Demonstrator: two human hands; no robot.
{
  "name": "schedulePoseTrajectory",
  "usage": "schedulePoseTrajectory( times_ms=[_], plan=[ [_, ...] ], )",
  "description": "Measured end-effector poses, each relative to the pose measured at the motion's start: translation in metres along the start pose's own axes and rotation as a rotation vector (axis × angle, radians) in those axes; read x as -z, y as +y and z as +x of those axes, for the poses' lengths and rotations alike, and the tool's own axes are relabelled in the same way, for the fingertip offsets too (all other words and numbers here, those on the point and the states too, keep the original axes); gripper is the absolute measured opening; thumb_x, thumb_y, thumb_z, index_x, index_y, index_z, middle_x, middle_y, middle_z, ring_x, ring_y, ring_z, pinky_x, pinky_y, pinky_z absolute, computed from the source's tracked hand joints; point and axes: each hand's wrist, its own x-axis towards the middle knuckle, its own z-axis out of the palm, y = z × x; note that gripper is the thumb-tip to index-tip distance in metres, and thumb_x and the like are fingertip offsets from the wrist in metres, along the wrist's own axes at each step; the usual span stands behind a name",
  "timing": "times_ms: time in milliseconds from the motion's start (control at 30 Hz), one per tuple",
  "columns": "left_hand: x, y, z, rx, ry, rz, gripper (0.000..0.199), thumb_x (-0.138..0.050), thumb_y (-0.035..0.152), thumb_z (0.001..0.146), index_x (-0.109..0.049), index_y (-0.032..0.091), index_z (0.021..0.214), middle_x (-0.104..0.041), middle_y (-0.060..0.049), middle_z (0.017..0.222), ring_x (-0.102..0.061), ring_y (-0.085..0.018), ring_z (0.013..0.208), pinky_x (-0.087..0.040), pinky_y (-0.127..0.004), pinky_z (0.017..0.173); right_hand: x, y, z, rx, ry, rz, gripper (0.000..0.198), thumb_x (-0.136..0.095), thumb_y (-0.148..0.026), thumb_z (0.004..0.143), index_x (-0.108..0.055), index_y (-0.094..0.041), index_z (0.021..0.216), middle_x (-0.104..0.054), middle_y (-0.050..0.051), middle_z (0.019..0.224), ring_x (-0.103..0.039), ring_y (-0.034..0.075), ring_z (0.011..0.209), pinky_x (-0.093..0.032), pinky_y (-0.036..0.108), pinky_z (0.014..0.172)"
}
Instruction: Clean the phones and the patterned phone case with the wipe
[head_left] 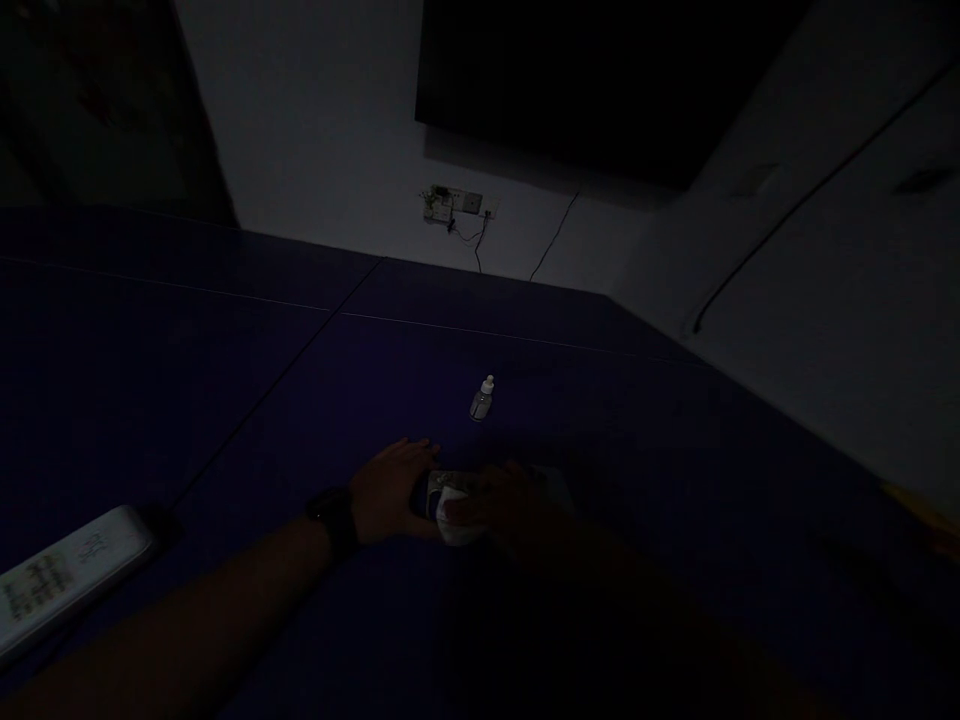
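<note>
The scene is very dark. My left hand [394,490], with a black watch on its wrist, closes thumb and fingers around the left end of a small flat object [442,480] with a pale, patterned edge. What that object is, I cannot make out. My right hand [499,500] is in deep shadow, its fingers pressing a white cloth or tissue [456,525] against the object. Just beyond both hands, a small clear bottle [481,403] with a white dropper-like cap stands on the dark blue surface [300,420].
At the lower left lies a white power strip [71,580] with writing on it. A thin dark cable [277,380] crosses the surface. Wall sockets [457,203] with wires sit below a large black screen [585,90]. Something yellow [922,515] is at the right edge.
</note>
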Motion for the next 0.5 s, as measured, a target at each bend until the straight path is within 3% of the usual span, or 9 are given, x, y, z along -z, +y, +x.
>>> schedulePoseTrajectory(
  times_ms=[100,233,367,500],
  plan=[
    [0.003,-0.002,-0.001,-0.016,-0.014,-0.011,0.09,-0.08,0.073,0.062,-0.055,0.024,0.132,-0.051,-0.014,0.151,-0.042,-0.035,0.143,-0.024,-0.055,0.12,0.016,0.02,-0.034,-0.214,0.204,0.113,0.044,-0.043,-0.024,0.097,-0.065,-0.03,0.134,-0.065,0.008,0.101,-0.059,0.022,0.089,-0.046,0.036,0.079],
    [0.009,-0.007,-0.001,-0.039,-0.056,-0.029,0.084,-0.082,0.067,0.065,-0.055,0.025,0.132,-0.049,-0.013,0.153,-0.041,-0.033,0.144,-0.027,-0.053,0.119,0.028,0.051,-0.091,-0.455,0.402,0.309,0.045,-0.039,-0.035,0.097,-0.068,-0.028,0.131,-0.068,0.008,0.105,-0.064,0.026,0.094,-0.052,0.04,0.084],
    [0.021,-0.017,-0.002,-0.045,-0.121,-0.025,0.087,-0.081,0.062,0.071,-0.048,0.026,0.143,-0.044,-0.014,0.156,-0.039,-0.034,0.145,-0.032,-0.052,0.117,0.025,0.074,-0.132,-0.629,0.483,0.364,0.046,-0.041,-0.038,0.093,-0.074,-0.025,0.122,-0.071,0.01,0.106,-0.067,0.028,0.094,-0.053,0.043,0.086],
    [0.038,-0.028,-0.005,-0.043,-0.221,0.008,0.09,-0.083,0.063,0.067,-0.049,0.031,0.145,-0.04,-0.012,0.159,-0.033,-0.038,0.147,-0.034,-0.054,0.114,0.018,0.09,-0.145,-0.726,0.55,0.401,0.046,-0.042,-0.039,0.088,-0.08,-0.023,0.108,-0.073,0.012,0.099,-0.069,0.03,0.09,-0.054,0.043,0.082]
  ],
)
